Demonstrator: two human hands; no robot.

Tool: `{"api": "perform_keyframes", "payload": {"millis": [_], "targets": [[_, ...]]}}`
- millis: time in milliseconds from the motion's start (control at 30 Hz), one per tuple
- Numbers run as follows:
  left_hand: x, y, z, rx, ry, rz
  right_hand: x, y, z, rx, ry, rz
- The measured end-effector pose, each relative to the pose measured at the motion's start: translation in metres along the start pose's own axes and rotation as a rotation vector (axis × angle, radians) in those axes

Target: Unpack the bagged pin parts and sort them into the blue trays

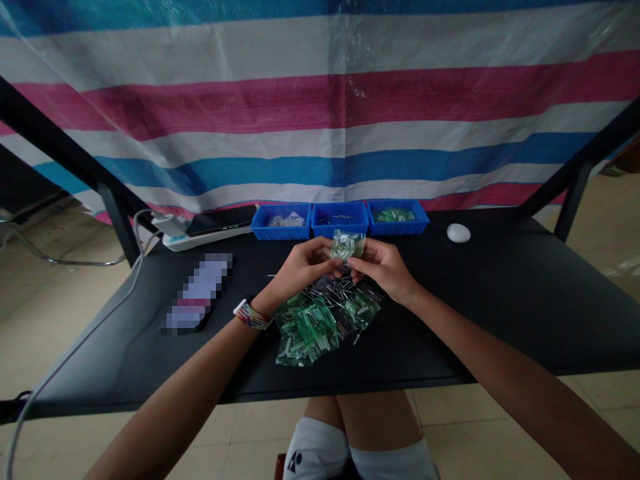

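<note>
Between my two hands is a small clear-green plastic packet [347, 245], raised just above the table in front of the blue bins. My left hand [311, 263] pinches its left side, and my right hand [380, 265] grips the right side with thumb and fingers. What the packet holds is too small to make out. Below my hands lies a pile of similar green packets [307, 330], with loose thin metal pins [333, 290] at its far side.
Three blue bins stand in a row: the left bin [281, 233] holds clear packets, the middle bin [340, 229] a few metal pins, the right bin [399, 227] green packets. A white oval object [459, 233] sits right. A blurred phone [200, 293] and power strip [207, 238] lie left.
</note>
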State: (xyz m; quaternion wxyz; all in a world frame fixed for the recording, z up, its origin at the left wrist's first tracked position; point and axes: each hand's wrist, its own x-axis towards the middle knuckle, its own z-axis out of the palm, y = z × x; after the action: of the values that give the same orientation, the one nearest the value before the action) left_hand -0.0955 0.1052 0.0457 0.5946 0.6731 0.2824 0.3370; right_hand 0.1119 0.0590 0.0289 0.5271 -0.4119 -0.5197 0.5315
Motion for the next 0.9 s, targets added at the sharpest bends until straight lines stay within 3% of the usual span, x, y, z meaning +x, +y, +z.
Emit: {"api": "perform_keyframes", "payload": {"millis": [500,900], "targets": [[0.0006,-0.0023,-0.0014,0.020,-0.006,-0.004,-0.0007,0.0036,-0.0007,-0.036,-0.008,0.012],[0.0002,-0.0054,0.0027,0.036,0.052,0.020,-0.0008,0.0039,-0.0002,-0.111,0.049,-0.123]]}}
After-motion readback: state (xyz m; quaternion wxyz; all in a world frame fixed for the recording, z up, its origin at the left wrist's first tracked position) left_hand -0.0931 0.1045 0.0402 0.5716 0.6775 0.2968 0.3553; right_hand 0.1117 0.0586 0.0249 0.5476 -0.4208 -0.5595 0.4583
